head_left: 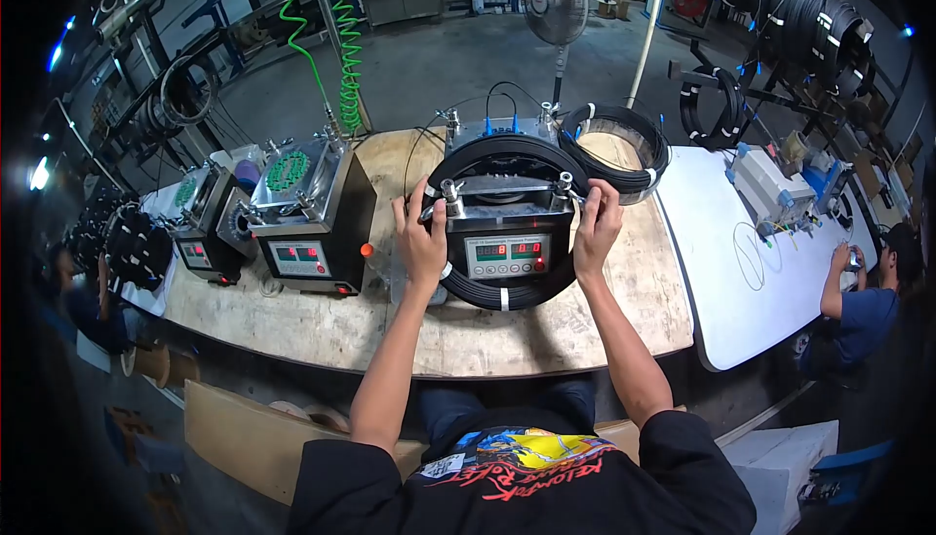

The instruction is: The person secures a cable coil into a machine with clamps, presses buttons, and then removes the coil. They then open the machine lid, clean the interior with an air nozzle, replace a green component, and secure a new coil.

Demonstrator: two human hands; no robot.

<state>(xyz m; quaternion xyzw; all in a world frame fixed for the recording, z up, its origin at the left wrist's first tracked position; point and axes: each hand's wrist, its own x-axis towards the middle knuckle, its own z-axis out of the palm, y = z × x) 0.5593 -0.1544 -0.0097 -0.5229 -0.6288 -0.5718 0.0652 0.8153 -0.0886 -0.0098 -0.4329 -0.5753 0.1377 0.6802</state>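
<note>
A coil of black cable (502, 298), bound with white bands, is held up in front of a polishing machine (475, 224). Its ring frames the red digital display and buttons on the machine's front. My left hand (421, 242) is closed around the coil's left side, close to a metal clamp knob (450, 194). On the opposite side my right hand (596, 233) grips the coil, beside another clamp knob (565, 184). Blue connectors (502, 125) stand at the top of the machine, with thin black leads looping up from them.
Two similar machines (307, 218) (202, 228) with green parts on top stand to my left on the wooden table (283, 322). Another black cable coil (639, 180) lies back right. A bottle with an orange cap (368, 250) is near my left hand. A co-worker (863, 301) sits at the white table (726, 286).
</note>
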